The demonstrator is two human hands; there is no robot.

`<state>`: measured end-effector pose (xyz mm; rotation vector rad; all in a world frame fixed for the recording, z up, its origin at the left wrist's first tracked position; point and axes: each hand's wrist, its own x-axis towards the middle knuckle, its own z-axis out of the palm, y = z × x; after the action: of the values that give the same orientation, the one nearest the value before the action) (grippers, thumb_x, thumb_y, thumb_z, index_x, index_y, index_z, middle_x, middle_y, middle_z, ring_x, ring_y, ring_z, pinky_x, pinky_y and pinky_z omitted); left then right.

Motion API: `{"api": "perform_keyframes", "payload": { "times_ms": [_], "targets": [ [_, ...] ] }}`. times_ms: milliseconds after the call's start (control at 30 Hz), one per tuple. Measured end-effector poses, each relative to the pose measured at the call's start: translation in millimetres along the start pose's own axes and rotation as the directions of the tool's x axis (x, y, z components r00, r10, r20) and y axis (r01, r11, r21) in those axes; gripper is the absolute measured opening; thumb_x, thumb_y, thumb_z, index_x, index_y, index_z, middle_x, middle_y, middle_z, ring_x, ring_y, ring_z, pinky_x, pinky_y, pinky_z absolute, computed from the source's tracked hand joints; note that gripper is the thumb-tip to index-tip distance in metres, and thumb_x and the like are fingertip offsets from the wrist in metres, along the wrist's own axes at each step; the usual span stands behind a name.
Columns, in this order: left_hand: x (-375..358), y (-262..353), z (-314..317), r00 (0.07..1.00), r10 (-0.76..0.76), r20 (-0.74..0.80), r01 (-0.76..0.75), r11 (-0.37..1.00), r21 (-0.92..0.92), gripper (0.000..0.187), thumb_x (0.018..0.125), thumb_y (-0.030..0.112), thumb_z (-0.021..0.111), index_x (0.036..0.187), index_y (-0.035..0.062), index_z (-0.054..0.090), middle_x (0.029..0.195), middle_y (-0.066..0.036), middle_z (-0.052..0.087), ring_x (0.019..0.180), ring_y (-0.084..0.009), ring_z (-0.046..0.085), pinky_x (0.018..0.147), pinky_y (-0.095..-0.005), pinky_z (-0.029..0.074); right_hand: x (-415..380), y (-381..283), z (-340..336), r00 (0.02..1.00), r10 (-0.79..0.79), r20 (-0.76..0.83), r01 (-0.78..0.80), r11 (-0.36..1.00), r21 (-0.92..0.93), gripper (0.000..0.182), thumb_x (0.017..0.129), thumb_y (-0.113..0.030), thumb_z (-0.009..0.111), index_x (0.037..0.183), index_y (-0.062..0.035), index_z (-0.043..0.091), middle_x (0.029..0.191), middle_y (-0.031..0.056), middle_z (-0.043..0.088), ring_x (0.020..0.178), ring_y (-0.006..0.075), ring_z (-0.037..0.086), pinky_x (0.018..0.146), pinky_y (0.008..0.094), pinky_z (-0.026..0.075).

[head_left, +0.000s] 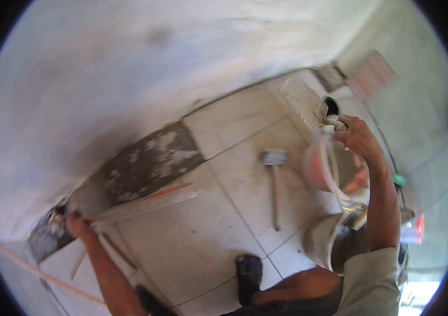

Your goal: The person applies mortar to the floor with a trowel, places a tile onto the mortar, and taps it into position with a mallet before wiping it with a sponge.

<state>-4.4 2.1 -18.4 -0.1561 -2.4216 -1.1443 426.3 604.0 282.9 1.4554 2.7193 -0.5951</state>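
Note:
My right hand (357, 138) is closed round the handle of a trowel (305, 102), whose blade is coated in pale grey mortar. The trowel is above the tiled floor, over the far side of a reddish bucket (316, 167). At the left, my left hand (78, 225) grips the near end of a narrow tile strip (147, 204) with an orange-brown edge; the fingers are blurred. Beside the strip, along the wall, lies an untiled patch (153, 160) of rough dark mortar with whitish spots.
A hammer (276, 195) with a wooden handle lies on the floor tiles (224, 226). A grey bucket (320, 242) stands near my right knee. A pinkish tile (371, 75) leans on the right wall. A thin rod (39, 271) crosses the lower left.

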Motion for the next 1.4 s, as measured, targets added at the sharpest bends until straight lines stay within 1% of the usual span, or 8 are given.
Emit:
{"api": "perform_keyframes", "payload": {
  "times_ms": [233,567,767,933,1067,1133,1200,1400],
  "targets": [
    [3,34,4,0.811,-0.579,0.079,0.506,0.629,-0.59,0.029,0.085,0.023,0.05,0.095,-0.0026,0.06,0.089,-0.008,0.057,0.083,-0.0211,0.054,0.076,-0.0347,0.043,-54,117,-27,0.894,0.38,-0.238,-0.446,0.689,-0.571,0.032,0.069,-0.021,0.065,0.095,-0.0036,0.069,0.099,0.0181,0.067,0.094,0.0308,0.065,0.083,0.0401,0.051],
    [5,48,5,0.825,-0.563,0.052,0.502,0.688,-0.523,0.025,0.085,0.026,0.049,0.084,0.0021,0.057,0.081,-0.003,0.052,0.075,-0.0169,0.047,0.069,-0.0318,0.038,-33,158,40,0.845,0.535,0.024,-0.493,0.795,-0.354,0.031,0.064,-0.019,0.071,0.091,-0.0036,0.07,0.092,0.0138,0.069,0.089,0.0285,0.067,0.079,0.0383,0.053],
    [1,62,3,0.794,-0.606,0.052,0.529,0.645,-0.552,0.025,0.085,0.026,0.05,0.081,0.003,0.057,0.079,-0.003,0.051,0.073,-0.0167,0.046,0.068,-0.0319,0.038,-64,167,4,0.798,0.595,0.095,-0.579,0.8,-0.155,0.03,0.062,-0.017,0.074,0.084,0.0017,0.068,0.068,0.0145,0.065,0.06,0.0224,0.064,0.055,0.0353,0.05],
    [7,42,13,0.811,-0.585,-0.01,0.467,0.657,-0.592,0.025,0.084,0.024,0.049,0.081,0.002,0.059,0.078,-0.004,0.052,0.073,-0.0176,0.047,0.067,-0.0327,0.04,-91,162,-16,0.849,0.524,0.071,-0.527,0.828,0.19,0.024,0.067,-0.015,0.068,0.075,0.0061,0.061,0.058,0.01,0.057,0.052,0.0187,0.056,0.049,0.0332,0.045],
    [-4,18,5,0.992,-0.129,-0.013,0.121,0.953,-0.277,0.024,0.083,0.018,0.046,0.082,-0.0011,0.06,0.079,-0.007,0.055,0.075,-0.0201,0.051,0.067,-0.036,0.042,-97,127,-15,0.892,0.428,-0.144,-0.379,0.883,0.278,0.025,0.067,-0.015,0.064,0.082,0.0043,0.062,0.061,0.0085,0.055,0.052,0.017,0.054,0.05,0.0317,0.044],
    [-1,10,3,0.982,-0.19,-0.02,0.185,0.971,-0.149,0.023,0.082,0.016,0.047,0.08,-0.0024,0.06,0.08,-0.009,0.057,0.077,-0.0211,0.053,0.068,-0.0362,0.042,-87,83,-27,0.918,0.397,-0.003,-0.385,0.892,0.236,0.026,0.068,-0.013,0.06,0.088,0.003,0.062,0.065,0.0065,0.056,0.059,0.0158,0.056,0.051,0.0303,0.044],
    [-8,49,10,0.863,-0.501,-0.056,0.377,0.715,-0.589,0.02,0.083,0.015,0.048,0.084,-0.0025,0.058,0.084,-0.01,0.057,0.079,-0.0204,0.054,0.072,-0.0354,0.043,-75,44,-16,0.936,0.351,0.027,-0.345,0.902,0.261,0.026,0.068,-0.012,0.059,0.089,0.0023,0.062,0.065,0.0053,0.056,0.06,0.0155,0.056,0.052,0.0299,0.043],
    [-16,74,5,0.807,-0.591,-0.019,0.445,0.628,-0.639,0.02,0.087,0.018,0.05,0.095,-0.0006,0.054,0.094,-0.009,0.057,0.086,-0.0186,0.055,0.082,-0.034,0.043,-13,-16,58,0.955,-0.143,0.259,0.108,0.983,0.146,0.051,0.076,-0.025,0.068,0.117,0.0041,0.057,0.12,0.019,0.047,0.089,0.0206,0.059,0.07,0.0306,0.053]
  ]
}}
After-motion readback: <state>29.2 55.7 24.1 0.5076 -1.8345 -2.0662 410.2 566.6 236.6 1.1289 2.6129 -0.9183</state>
